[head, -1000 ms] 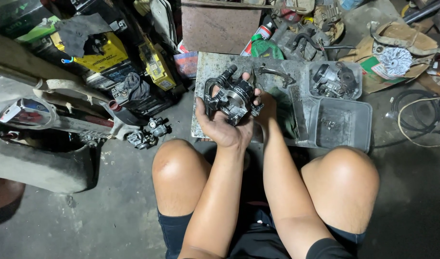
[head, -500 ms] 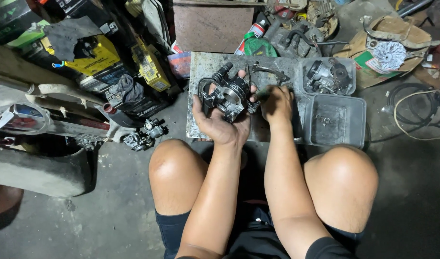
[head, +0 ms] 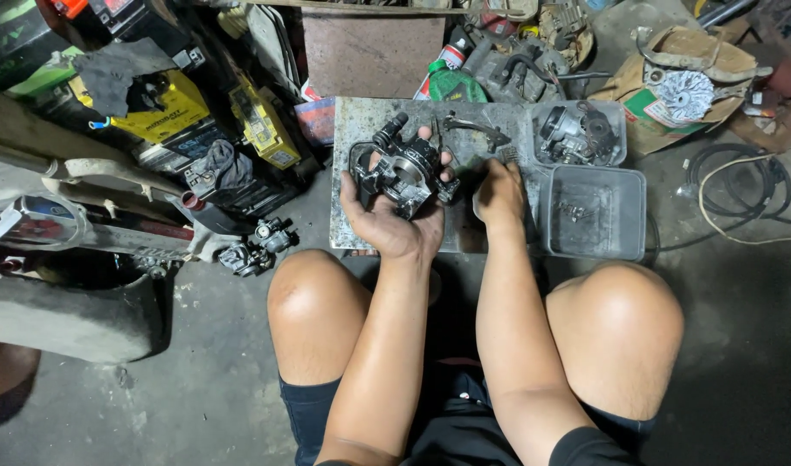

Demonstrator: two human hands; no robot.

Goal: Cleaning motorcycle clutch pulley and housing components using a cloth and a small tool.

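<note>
My left hand (head: pixel 394 223) grips a black metal carburettor body (head: pixel 404 167) and holds it up over a worn grey metal slab (head: pixel 361 129) on the floor. Its round bore faces me. My right hand (head: pixel 499 192) rests knuckles-up on the slab just right of the part, fingers curled down; whether it holds something small I cannot tell. A thin bent metal piece (head: pixel 473 128) lies on the slab beyond the hands. I sit with both bare knees either side of my arms.
Two grey plastic trays sit right of the slab: the far tray (head: pixel 618 110) holds an engine part, the near tray (head: pixel 630 216) a few small bits. Yellow boxes (head: pixel 163 112), rags and motorcycle panels crowd the left. A small carburettor (head: pixel 259 246) lies on the floor. Cable coils (head: pixel 740 185) at right.
My right hand has come off the carburettor body and dropped to the slab on its right. My left hand keeps holding the part in about the same place.
</note>
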